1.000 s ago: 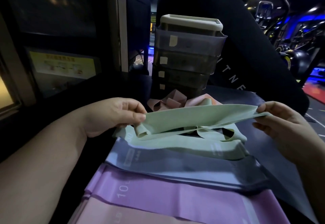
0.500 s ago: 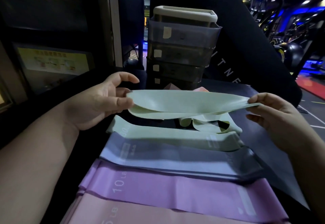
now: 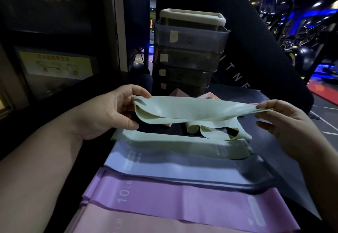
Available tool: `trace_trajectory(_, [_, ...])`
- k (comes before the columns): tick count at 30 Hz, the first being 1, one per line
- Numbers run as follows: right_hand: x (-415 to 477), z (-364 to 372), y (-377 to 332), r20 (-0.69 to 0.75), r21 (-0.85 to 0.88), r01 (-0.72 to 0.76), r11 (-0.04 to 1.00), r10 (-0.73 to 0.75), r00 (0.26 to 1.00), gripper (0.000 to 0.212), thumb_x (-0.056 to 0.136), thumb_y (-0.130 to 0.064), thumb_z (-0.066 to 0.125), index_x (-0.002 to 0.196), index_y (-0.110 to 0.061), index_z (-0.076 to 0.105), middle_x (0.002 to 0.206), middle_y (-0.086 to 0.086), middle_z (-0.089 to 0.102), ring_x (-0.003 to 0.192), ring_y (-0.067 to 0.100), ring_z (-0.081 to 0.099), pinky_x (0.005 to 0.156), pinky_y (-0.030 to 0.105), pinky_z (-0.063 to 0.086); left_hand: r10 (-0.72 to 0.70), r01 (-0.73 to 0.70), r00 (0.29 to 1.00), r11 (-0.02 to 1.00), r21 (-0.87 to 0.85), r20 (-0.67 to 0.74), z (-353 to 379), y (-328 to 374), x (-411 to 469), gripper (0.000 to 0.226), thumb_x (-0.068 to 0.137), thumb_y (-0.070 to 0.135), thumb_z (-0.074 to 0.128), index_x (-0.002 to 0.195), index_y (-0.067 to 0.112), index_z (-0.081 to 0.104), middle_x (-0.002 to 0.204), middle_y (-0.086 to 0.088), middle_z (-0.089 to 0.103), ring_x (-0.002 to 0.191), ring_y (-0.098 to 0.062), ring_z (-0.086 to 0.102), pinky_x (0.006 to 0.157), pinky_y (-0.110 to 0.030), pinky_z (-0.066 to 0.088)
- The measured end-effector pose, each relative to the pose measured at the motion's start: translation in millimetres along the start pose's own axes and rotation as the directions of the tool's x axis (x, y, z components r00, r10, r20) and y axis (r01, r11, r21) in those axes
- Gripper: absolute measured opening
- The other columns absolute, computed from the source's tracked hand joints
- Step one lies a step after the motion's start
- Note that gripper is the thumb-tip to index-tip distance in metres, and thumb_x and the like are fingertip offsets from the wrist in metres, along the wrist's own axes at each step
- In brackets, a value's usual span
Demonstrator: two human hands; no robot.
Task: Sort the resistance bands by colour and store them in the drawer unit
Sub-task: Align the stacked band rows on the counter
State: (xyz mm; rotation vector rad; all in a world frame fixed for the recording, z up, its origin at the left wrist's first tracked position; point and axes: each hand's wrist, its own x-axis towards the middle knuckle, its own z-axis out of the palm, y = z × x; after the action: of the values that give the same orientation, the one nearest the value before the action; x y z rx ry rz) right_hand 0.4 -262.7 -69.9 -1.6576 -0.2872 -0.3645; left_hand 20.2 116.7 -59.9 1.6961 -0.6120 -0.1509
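The left hand [image 3: 109, 112] grasped the left end of a pale green band [image 3: 192, 107], forefinger over the top and thumb underneath. The right hand [image 3: 285, 123] pinched the band's right end between thumb and forefinger. The band hung stretched between them, raised above the desk [image 3: 243, 95], with its two layers parted near the left hand.

Below it a second green band [image 3: 173, 143] lay on the desk, flat along its near side and rumpled at its far right. Nearer the person lay a blue-grey band [image 3: 182, 167], then a purple band [image 3: 182, 201] marked 10 LB, then a pink band [image 3: 146, 221], each overlapping the next in a row.

The drawer unit [image 3: 188, 53] stood upright at the far side of the desk, its four smoky drawers closed, each with a small label. Pink bands [image 3: 176, 93] lay bunched at its foot, mostly hidden behind the held band.
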Motion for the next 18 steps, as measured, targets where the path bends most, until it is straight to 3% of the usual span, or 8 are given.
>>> trace_trajectory(3, [-0.1, 0.8, 0.4, -0.006, -0.016, -0.008, 1.0, 0.007, 1.0, 0.059, 0.028, -0.072, 0.083, 0.072, -0.033, 0.074, 0.077, -0.013, 0.072, 0.072, -0.002, 0.064, 0.068, 0.014, 0.051, 0.024, -0.022, 0.991, 1.0, 0.02, -0.13, 4.0, -1.8, 3.9, 0.04, 0.071, -0.008, 0.072, 0.095, 0.024, 0.066, 0.085, 0.005, 0.067, 0.084, -0.01, 0.062, 0.074, -0.017, 0.052])
trace_trajectory(4, [-0.3, 1.8, 0.7, -0.001, -0.028, -0.01, 1.0, 0.01, 1.0, 0.06, 0.029, -0.072, 0.083, 0.073, -0.032, 0.074, 0.081, -0.013, 0.073, 0.074, -0.002, 0.064, 0.068, 0.014, 0.051, 0.019, -0.023, 0.986, 1.0, -0.017, -0.164, 3.9, -1.6, 4.7, 0.03, 0.073, 0.002, 0.076, 0.087, 0.025, 0.067, 0.079, 0.008, 0.067, 0.078, -0.007, 0.06, 0.072, -0.014, 0.051])
trace_trajectory(6, [-0.8, 3.8, 0.6, 0.016, -0.05, -0.016, 0.999, 0.016, 1.0, 0.062, 0.029, -0.072, 0.083, 0.074, -0.03, 0.075, 0.095, -0.012, 0.074, 0.08, -0.002, 0.064, 0.071, 0.014, 0.051, -0.006, -0.004, 0.982, 0.998, -0.056, -0.188, 2.4, -1.2, 5.6, 0.029, 0.055, 0.029, 0.089, 0.077, 0.028, 0.069, 0.072, 0.009, 0.061, 0.065, -0.002, 0.053, 0.063, -0.012, 0.044])
trace_trajectory(7, [-1.0, 4.3, 0.5, 0.02, -0.057, -0.02, 0.998, 0.021, 1.0, 0.063, 0.029, -0.072, 0.084, 0.074, -0.03, 0.076, 0.1, -0.012, 0.074, 0.084, -0.002, 0.064, 0.072, 0.014, 0.05, -0.021, 0.01, 0.982, 0.998, -0.058, -0.187, 1.6, -1.0, 5.6, 0.033, 0.048, 0.033, 0.09, 0.074, 0.028, 0.07, 0.07, 0.009, 0.058, 0.062, -0.003, 0.048, 0.06, -0.012, 0.042])
trace_trajectory(9, [-1.3, 4.4, -0.2, 0.021, -0.066, -0.023, 0.998, 0.024, 0.999, 0.063, 0.028, -0.073, 0.084, 0.072, -0.029, 0.076, 0.102, -0.013, 0.073, 0.086, -0.003, 0.064, 0.073, 0.013, 0.05, -0.038, 0.019, 0.976, 0.996, -0.092, -0.212, 2.1, -0.7, 6.3, 0.018, 0.058, 0.02, 0.081, 0.069, 0.028, 0.07, 0.066, 0.01, 0.055, 0.059, -0.003, 0.042, 0.055, -0.01, 0.039])
trace_trajectory(11, [-1.0, 3.2, -0.3, 0.014, -0.066, -0.022, 0.998, 0.023, 1.0, 0.063, 0.028, -0.074, 0.083, 0.072, -0.03, 0.076, 0.096, -0.014, 0.073, 0.082, -0.003, 0.063, 0.072, 0.013, 0.051, -0.058, 0.036, 0.971, 0.995, -0.097, -0.23, 2.5, -1.4, 7.3, 0.022, 0.061, 0.009, 0.077, 0.065, 0.029, 0.07, 0.064, 0.012, 0.056, 0.058, -0.001, 0.044, 0.054, -0.009, 0.039])
trace_trajectory(16, [-1.6, 1.2, 0.6, 0.028, -0.015, -0.012, 1.0, 0.012, 1.0, 0.064, 0.035, -0.068, 0.086, 0.082, -0.026, 0.078, 0.082, -0.005, 0.075, 0.078, 0.007, 0.067, 0.075, 0.021, 0.054, -0.104, 0.068, 0.95, 0.989, -0.132, -0.293, -3.1, -2.3, 8.4, 0.022, 0.057, 0.015, 0.081, 0.071, 0.023, 0.067, 0.073, 0.009, 0.062, 0.072, -0.003, 0.059, 0.069, -0.019, 0.046])
trace_trajectory(18, [-2.0, 2.0, -0.2, 0.035, -0.011, -0.022, 1.0, 0.022, 0.999, 0.064, 0.035, -0.069, 0.085, 0.082, -0.026, 0.078, 0.081, -0.005, 0.075, 0.075, 0.005, 0.067, 0.071, 0.017, 0.054, -0.118, 0.079, 0.929, 0.989, -0.124, -0.351, -3.6, -2.8, 8.9, 0.023, 0.06, 0.014, 0.08, 0.074, 0.022, 0.063, 0.07, 0.01, 0.06, 0.067, -0.003, 0.057, 0.065, -0.019, 0.045])
